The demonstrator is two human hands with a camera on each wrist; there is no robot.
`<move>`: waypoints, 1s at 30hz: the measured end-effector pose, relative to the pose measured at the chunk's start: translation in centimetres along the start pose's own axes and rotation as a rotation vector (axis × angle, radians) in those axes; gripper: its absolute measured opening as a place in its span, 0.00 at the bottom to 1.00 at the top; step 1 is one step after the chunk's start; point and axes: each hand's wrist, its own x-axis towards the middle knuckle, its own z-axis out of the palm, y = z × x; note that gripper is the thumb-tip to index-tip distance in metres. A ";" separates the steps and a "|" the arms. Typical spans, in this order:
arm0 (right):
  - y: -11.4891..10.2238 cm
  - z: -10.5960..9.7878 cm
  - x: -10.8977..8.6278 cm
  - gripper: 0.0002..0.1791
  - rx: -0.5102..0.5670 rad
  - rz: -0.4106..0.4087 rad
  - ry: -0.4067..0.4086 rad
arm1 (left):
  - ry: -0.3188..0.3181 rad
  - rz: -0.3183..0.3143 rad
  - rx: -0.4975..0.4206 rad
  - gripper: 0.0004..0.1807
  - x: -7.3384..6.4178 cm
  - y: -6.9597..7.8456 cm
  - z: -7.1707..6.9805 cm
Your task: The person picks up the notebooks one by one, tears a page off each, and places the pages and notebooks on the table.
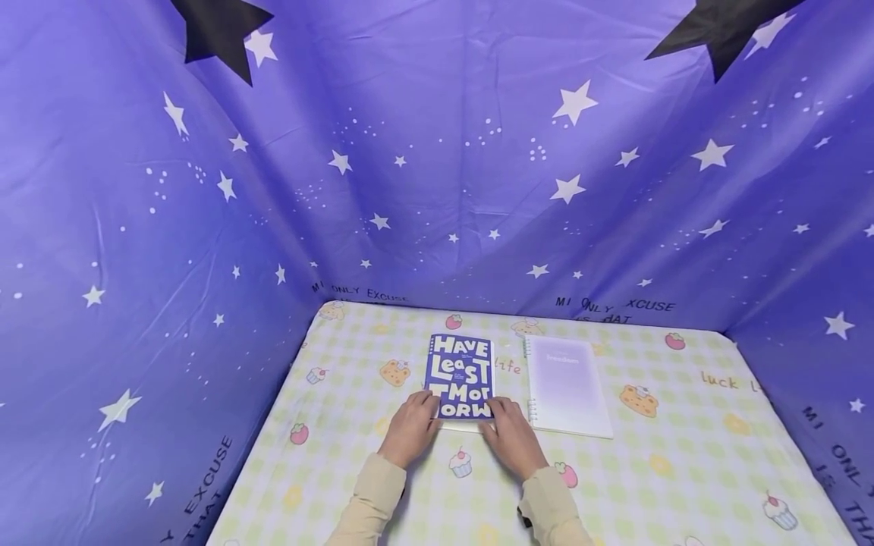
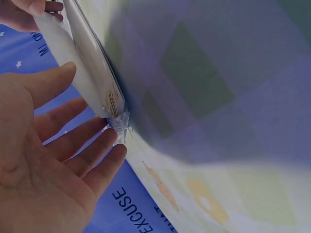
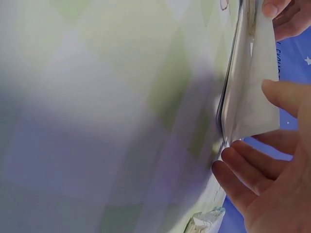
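Note:
A spiral notebook (image 1: 459,371) with a dark blue cover and big white letters lies on the table, its rings along the left side. My left hand (image 1: 410,428) pinches the near left corner of its cover, fingers above and thumb on the white underside. At the near right corner, my right hand (image 1: 514,436) pinches the cover likewise. Both wrist views show the white cover underside (image 2: 60,43) raised from the pages (image 3: 236,92) along the near edge. In the left wrist view, some left fingertips are by the clear rings (image 2: 119,121).
A pale purple spiral notebook (image 1: 568,387) lies closed to the right of my right hand. The table (image 1: 328,470) has a checked cloth printed with bears, cupcakes and strawberries. Purple star-patterned curtains (image 1: 471,189) hang behind it and at both sides.

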 end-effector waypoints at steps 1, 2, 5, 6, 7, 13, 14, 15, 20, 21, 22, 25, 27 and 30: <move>0.0 0.0 0.0 0.30 0.013 0.016 0.001 | -0.001 -0.001 -0.004 0.21 0.0 0.0 0.0; -0.1 -0.1 0.1 0.31 0.026 0.030 0.001 | 0.000 -0.002 -0.008 0.21 0.0 0.0 0.0; -0.1 -0.1 0.2 0.32 0.054 0.064 0.003 | 0.001 -0.007 -0.019 0.21 0.0 0.1 0.0; -0.2 -0.1 0.2 0.33 0.064 0.076 0.002 | -0.001 -0.009 -0.021 0.21 0.0 0.1 0.0; -0.2 -0.1 0.2 0.33 0.073 0.084 0.003 | -0.001 -0.010 -0.024 0.21 0.0 0.1 0.0; -0.4 0.2 0.4 0.31 0.148 0.117 0.024 | -0.009 -0.019 -0.024 0.22 -0.1 0.0 0.1; -0.4 0.2 0.5 0.29 0.163 0.120 0.029 | -0.012 -0.020 -0.019 0.22 -0.1 0.0 0.1; -0.4 0.2 0.5 0.27 0.176 0.122 0.033 | -0.015 -0.019 -0.014 0.23 -0.1 0.0 0.1; -0.4 0.1 0.7 0.22 0.224 0.134 0.034 | -0.027 -0.018 0.013 0.24 -0.1 0.1 0.0; -0.4 0.1 0.8 0.22 0.243 0.140 0.035 | -0.026 -0.018 0.014 0.24 -0.1 0.2 0.0; -0.4 0.1 0.9 0.22 0.265 0.145 0.036 | -0.026 -0.020 0.013 0.24 -0.1 0.2 0.0; -0.5 0.1 1.1 0.23 0.343 0.170 0.040 | -0.020 -0.024 -0.001 0.23 -0.1 0.2 -0.1; -0.5 0.2 1.3 0.24 0.394 0.184 0.044 | -0.022 -0.031 -0.011 0.22 -0.2 0.1 -0.1; -0.7 0.2 1.5 0.25 0.449 0.202 0.049 | -0.012 -0.031 -0.024 0.22 -0.3 0.0 -0.1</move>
